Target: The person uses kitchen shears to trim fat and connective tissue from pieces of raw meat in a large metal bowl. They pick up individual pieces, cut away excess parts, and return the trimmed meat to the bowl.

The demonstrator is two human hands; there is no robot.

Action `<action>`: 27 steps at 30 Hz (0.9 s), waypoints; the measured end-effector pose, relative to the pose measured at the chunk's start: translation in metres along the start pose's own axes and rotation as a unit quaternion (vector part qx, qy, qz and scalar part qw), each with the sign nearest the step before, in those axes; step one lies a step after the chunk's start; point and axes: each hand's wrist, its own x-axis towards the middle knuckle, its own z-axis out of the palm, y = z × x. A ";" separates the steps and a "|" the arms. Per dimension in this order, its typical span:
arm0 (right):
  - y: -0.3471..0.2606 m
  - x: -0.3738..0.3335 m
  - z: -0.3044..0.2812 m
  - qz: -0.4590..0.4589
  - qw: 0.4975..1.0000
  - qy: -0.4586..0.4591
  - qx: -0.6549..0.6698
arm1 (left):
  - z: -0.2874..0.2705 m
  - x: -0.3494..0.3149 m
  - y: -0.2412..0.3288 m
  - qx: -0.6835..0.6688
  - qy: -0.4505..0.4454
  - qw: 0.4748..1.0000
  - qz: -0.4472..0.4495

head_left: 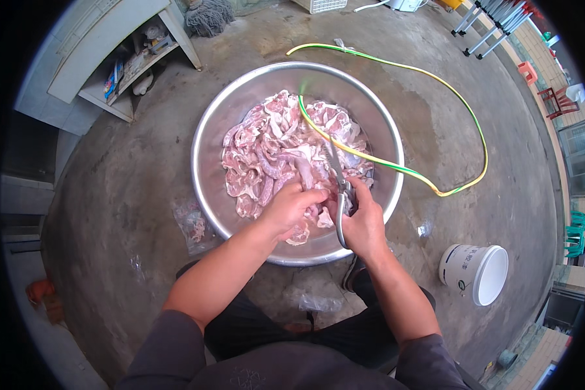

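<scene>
Looking down into a big steel basin point(210, 153) on a concrete floor point(130, 195), with cut pink-and-white meat point(273, 153) heaped across the bottom. Hard to sort one piece from the next in there, apart from a few long, sausage-shaped bits near the middle of the basin.

At the near side of the basin, left hand point(292, 209) down on the meat, loosely curled, thumb pointing across toward the scissors point(340, 182). Can't see the fingertips, so can't say how tight the hold or which piece. Just right of that, inside the basin's near-right rim, right hand point(365, 224) wrapped around the scissor handles, some fingers tucked out of sight. Can't really tell how far apart the blades stand, only pointing toward the far side of the basin, above the meat.

Draped over the basin's right rim, a yellow-green hose point(400, 169), looping out well past it. Blurry green patch near the end inside the basin.

Left of the basin, a clear plastic bag point(192, 224) with smudgy pink scraps. Right of the basin and nearer, a white bucket point(460, 265) tipped on its side. Under the basin's near rim, a dark shoe point(350, 276), mostly covered. Beyond the basin, a gray mop point(209, 17) and a white crate point(324, 5), both cut off by the top edge.
</scene>
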 end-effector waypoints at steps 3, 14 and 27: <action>0.009 0.000 0.002 -0.023 0.999 0.018 -0.038 | -0.010 0.006 0.001 -0.085 -0.018 0.995 -0.059; 0.000 -0.003 0.006 -0.038 0.996 0.006 -0.080 | -0.037 0.011 0.015 -0.241 0.041 0.969 -0.020; 0.029 -0.008 0.007 0.026 0.998 0.010 -0.053 | -0.216 -0.040 0.044 0.237 0.303 0.918 0.095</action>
